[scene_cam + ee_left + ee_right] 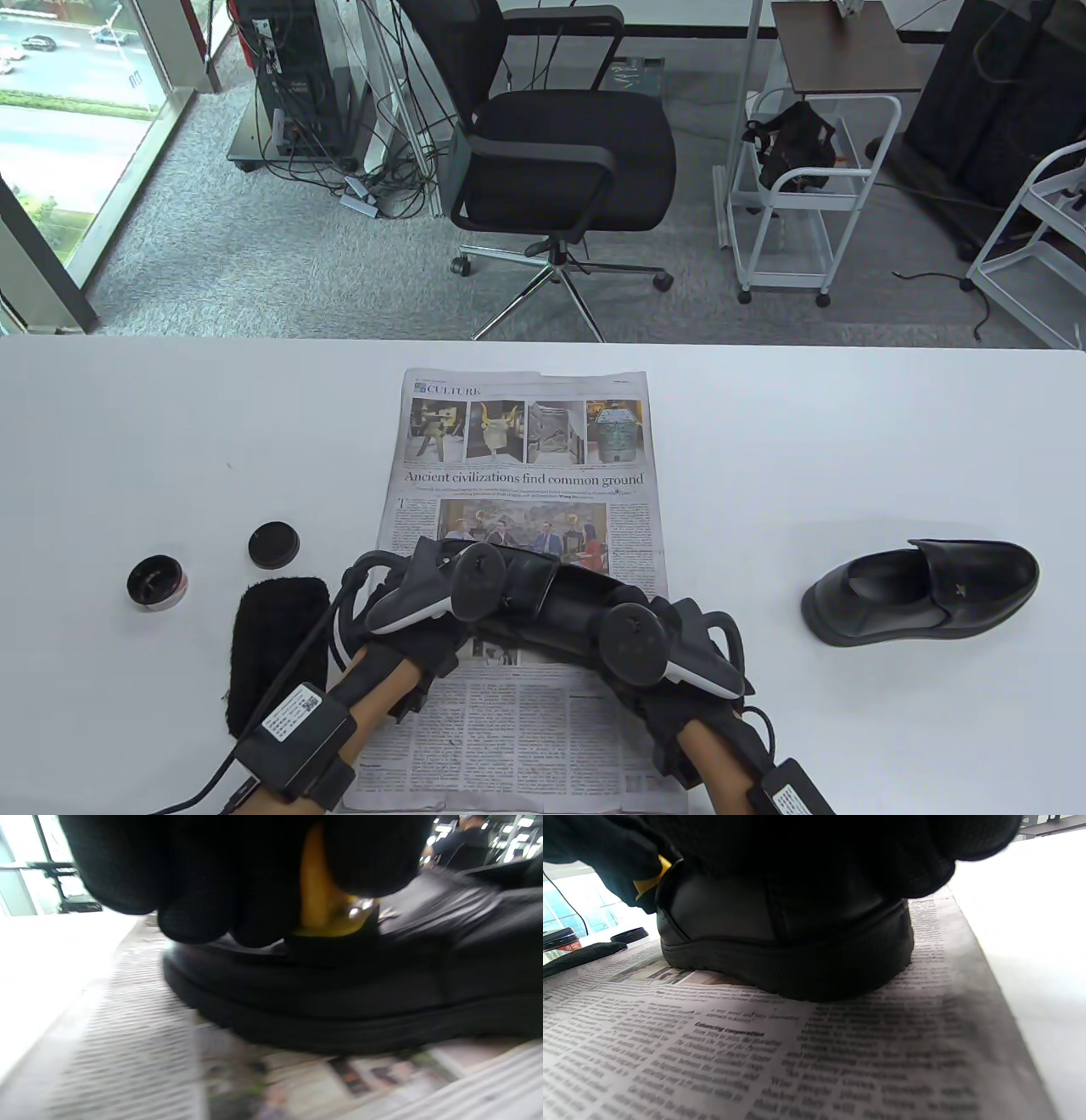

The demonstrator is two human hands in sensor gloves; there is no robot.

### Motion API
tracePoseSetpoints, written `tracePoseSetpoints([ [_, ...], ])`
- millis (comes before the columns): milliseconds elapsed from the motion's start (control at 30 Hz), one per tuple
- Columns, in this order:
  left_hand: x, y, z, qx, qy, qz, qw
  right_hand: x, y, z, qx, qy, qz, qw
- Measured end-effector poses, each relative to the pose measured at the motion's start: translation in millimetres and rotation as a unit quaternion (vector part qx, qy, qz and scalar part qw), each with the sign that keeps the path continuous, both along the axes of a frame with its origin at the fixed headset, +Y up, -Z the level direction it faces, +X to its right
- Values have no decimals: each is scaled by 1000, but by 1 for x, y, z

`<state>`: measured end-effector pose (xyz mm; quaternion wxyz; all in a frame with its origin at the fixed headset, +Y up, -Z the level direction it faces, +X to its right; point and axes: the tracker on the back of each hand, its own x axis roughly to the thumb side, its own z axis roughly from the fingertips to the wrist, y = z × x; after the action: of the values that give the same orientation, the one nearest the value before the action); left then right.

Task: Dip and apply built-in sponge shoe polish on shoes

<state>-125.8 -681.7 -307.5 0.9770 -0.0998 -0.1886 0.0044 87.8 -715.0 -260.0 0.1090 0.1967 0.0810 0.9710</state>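
Shoe (322,993) sits on newspaper (797,1052) beneath both our hands. Our left hand (424,594) pinches a yellow sponge applicator (322,912) against its upper; our right hand (670,645) grips its heel. Second shoe (925,594) lies right of them.

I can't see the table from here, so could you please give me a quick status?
Left hand grips yellow sponge applicator on shoe. Right hand steadies its heel. Nothing blocking.
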Motion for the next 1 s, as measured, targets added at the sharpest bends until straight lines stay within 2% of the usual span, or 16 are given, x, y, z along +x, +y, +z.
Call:
tracePoseSetpoints([
  [100, 12, 3, 1, -11, -12, 40, 999, 0, 0, 0, 0, 0, 0, 1000],
  [267, 30, 5, -8, 39, -28, 74, 996, 0, 0, 0, 1, 1, -1, 1000],
  [367, 32, 1, -24, 75, -10, 52, 996, 0, 0, 0, 1, 2, 0, 1000],
  [500, 19, -7, -43, 68, 27, 12, 997, 0, 0, 0, 0, 1, -1, 1000],
  [667, -17, -11, -56, 78, 66, -66, 993, 0, 0, 0, -2, 0, -4, 1000],
  [767, -33, -9, -48, 69, 67, -40, 995, 1, 0, 0, -1, 0, -4, 1000],
  [867, -35, -8, -37, 64, 34, -36, 997, 1, 0, 0, -1, 0, -4, 1000],
  [1000, -28, -10, -19, 54, 19, -27, 998, 1, 0, 0, 0, 0, -2, 1000],
])
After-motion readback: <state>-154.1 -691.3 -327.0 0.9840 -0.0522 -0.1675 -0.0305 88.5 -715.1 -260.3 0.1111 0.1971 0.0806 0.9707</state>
